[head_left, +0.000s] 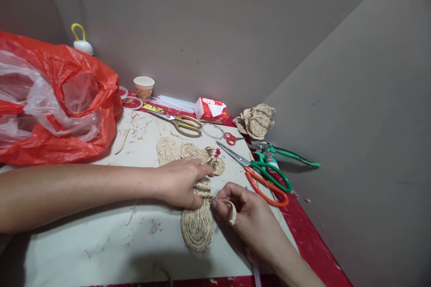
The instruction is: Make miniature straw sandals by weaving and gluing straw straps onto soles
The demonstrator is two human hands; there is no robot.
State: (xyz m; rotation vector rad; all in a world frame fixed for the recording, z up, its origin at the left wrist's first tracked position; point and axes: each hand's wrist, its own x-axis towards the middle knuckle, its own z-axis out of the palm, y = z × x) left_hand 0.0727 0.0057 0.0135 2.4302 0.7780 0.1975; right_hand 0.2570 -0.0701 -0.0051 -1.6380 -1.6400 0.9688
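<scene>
A woven straw piece [197,228], with a coiled oval end toward me, lies on the pale sheet. My left hand [183,181] rests over its upper part, fingers apart, pressing it down. At its right edge my right hand [237,208] pinches a thin straw strip [232,211] that curls over the fingers. Beyond my left hand lie more coiled straw ovals, one at the left [167,150] and one in the middle [193,151]. Red and white beads [216,153] sit at the right end of these. My left palm hides part of the straw work.
Orange-and-green scissors [266,186], green pliers [292,155], small red scissors [230,138] and gold scissors [186,126] lie around. Behind are a tissue pack [211,111], paper cup [144,89] and straw bundle [255,122]. A red plastic bag [43,143] fills the left.
</scene>
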